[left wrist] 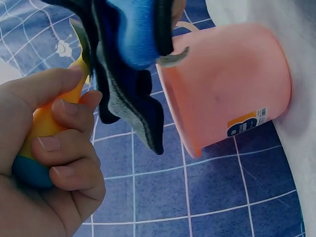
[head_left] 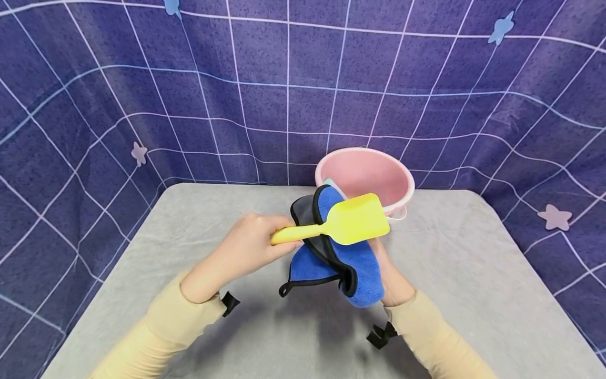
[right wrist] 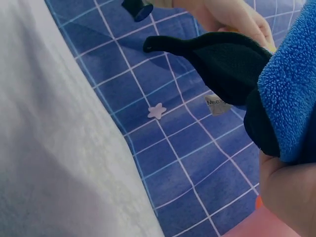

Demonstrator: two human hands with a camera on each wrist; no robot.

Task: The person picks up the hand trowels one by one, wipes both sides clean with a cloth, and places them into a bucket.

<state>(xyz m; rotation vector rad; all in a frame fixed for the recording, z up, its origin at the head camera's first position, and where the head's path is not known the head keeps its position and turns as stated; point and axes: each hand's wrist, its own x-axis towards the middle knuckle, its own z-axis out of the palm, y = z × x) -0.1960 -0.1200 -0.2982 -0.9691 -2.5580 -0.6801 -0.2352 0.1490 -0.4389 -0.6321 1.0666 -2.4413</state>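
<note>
In the head view my left hand (head_left: 248, 239) grips a yellow toy shovel (head_left: 357, 220) by its handle, the blade pointing right. The left wrist view has the fingers curled round that handle, whose end (left wrist: 32, 172) is teal. Behind the shovel hangs a blue and grey cloth (head_left: 362, 273) with black edging and a corner loop. My right hand (head_left: 390, 276) holds the cloth from behind; most of its fingers are hidden by the fabric. A small tag (right wrist: 217, 104) on the cloth shows in the right wrist view. Whether blade and cloth touch, I cannot tell.
A pink bucket (head_left: 407, 195) with a white handle stands at the back of the grey table (head_left: 213, 210), just beyond the cloth. Something pale teal (head_left: 333, 184) shows between cloth and bucket rim. A blue-purple gridded curtain (head_left: 265, 63) with star shapes surrounds the table.
</note>
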